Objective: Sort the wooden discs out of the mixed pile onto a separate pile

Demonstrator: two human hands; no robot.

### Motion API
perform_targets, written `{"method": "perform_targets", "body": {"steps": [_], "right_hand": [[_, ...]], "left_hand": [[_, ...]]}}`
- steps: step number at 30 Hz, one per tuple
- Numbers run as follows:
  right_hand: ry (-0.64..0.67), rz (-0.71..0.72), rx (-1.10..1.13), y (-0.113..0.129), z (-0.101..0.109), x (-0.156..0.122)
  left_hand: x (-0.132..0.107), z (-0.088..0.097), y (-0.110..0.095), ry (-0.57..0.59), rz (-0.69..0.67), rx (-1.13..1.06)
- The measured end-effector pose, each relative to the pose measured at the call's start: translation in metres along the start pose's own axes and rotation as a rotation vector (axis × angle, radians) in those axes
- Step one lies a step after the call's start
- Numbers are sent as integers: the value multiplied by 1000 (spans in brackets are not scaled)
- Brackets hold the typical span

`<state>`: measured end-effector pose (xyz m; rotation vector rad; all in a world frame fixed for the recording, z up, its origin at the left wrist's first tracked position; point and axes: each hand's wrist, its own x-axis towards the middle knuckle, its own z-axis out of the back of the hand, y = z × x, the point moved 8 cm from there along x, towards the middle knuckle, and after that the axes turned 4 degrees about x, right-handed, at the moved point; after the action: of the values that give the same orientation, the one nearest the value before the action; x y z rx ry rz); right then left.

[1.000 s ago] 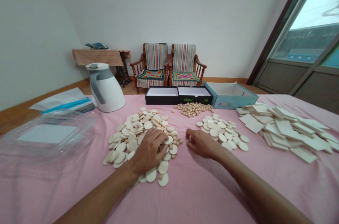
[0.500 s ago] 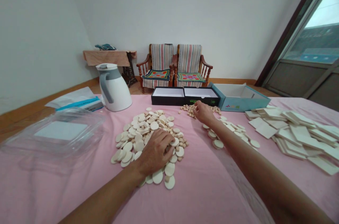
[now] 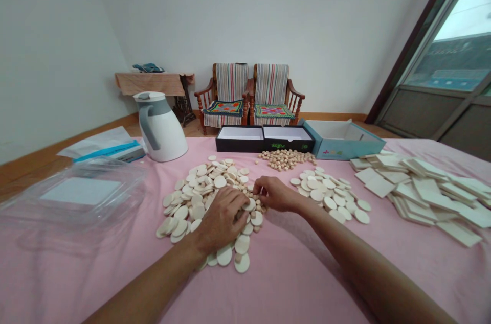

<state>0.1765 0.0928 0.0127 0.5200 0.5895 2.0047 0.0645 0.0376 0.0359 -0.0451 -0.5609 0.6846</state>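
My left hand (image 3: 224, 216) rests with curled fingers on a mixed pile of round wooden discs (image 3: 197, 211). Small wooden beads lie among the discs along the pile's right side; what these fingers hold, if anything, is hidden. At that right edge my right hand (image 3: 275, 193) has its thumb and fingertips pinched together by the beads. I cannot make out what is in the pinch. Farther back lies a separate heap of wooden beads (image 3: 286, 159). A second group of wooden discs (image 3: 333, 196) spreads to the right of my right hand, beside its forearm.
Black open boxes (image 3: 240, 146) and a blue box (image 3: 333, 150) stand behind the beads. Square wooden boards (image 3: 425, 191) are heaped at right. On the left are a white jug (image 3: 163, 132), a clear plastic container (image 3: 82, 193) and a blue-and-white packet (image 3: 111, 151). Pink cloth (image 3: 291, 273) covers the surface.
My right hand has moved from the far bead heap back toward me and left, to the mixed pile's right edge. My left hand stays on the pile. The view has shifted slightly.
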Motion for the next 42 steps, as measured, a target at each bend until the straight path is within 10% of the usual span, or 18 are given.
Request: {"method": "perform_targets", "body": {"steps": [13, 21, 42], "right_hand": [[-468, -201, -206, -46, 73, 21], [92, 26, 12, -5, 11, -4], [76, -169, -220, -15, 8, -4]], "left_hand": [[-1, 1, 0, -21, -6, -6], [0, 0, -1, 2, -7, -5], [1, 4, -3, -21, -15, 3]]}}
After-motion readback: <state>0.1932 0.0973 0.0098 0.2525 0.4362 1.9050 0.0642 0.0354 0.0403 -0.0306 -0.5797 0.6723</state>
